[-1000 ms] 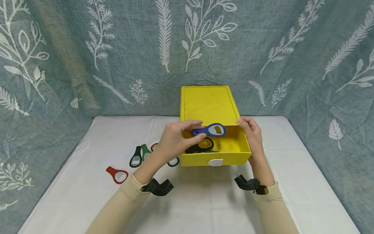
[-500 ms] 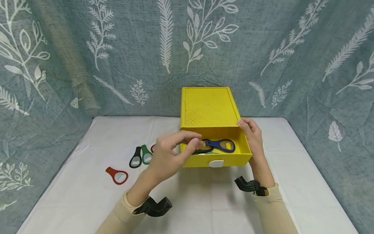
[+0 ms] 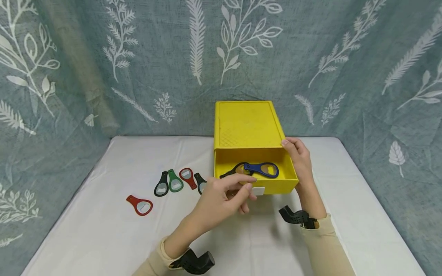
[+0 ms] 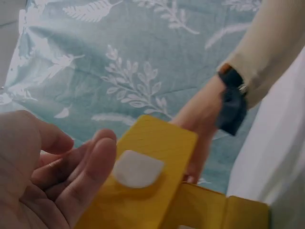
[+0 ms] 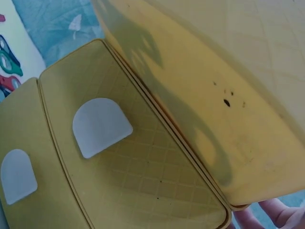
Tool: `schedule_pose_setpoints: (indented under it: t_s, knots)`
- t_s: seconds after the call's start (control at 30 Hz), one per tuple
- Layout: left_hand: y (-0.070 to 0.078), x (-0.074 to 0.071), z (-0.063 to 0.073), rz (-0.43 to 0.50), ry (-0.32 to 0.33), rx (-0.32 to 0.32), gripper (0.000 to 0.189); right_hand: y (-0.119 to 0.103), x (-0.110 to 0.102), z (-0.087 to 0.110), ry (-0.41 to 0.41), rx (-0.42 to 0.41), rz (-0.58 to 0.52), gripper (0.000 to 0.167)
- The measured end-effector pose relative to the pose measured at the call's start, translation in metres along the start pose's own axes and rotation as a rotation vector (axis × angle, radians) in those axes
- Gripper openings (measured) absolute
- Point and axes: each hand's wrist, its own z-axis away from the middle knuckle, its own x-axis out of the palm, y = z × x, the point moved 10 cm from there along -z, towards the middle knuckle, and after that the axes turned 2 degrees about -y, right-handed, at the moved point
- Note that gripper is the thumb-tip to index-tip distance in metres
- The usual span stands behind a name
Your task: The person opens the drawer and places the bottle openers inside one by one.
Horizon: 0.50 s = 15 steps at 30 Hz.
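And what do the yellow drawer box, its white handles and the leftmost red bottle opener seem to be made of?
Yellow drawer box: likely satin plastic, from its thin walls and moulded grid texture.
White handles: probably plastic, smooth and matte, without metallic glint.
Red bottle opener: silvery-grey plate, probably metal; its red frame may be plastic or rubber, too small to tell.
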Motion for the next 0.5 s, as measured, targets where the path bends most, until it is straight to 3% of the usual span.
schedule_pose_setpoints:
  t_s: [0.1,0.3,0.5]
  knots:
    - [-0.012,0.007,0.003,0.01,-0.022,-0.075,0.02,-0.001,-0.003,0.0,0.01,0.007,0.006,0.03]
    - [-0.026,0.011,0.006,0.0,-0.017,-0.16,0.02,-0.003,0.0,-0.001,-0.011,0.0,-0.008,0.032]
    - [-0.037,0.014,0.01,-0.109,-0.073,-0.265,0.022,-0.003,0.001,-0.002,-0.02,0.01,0.012,0.036]
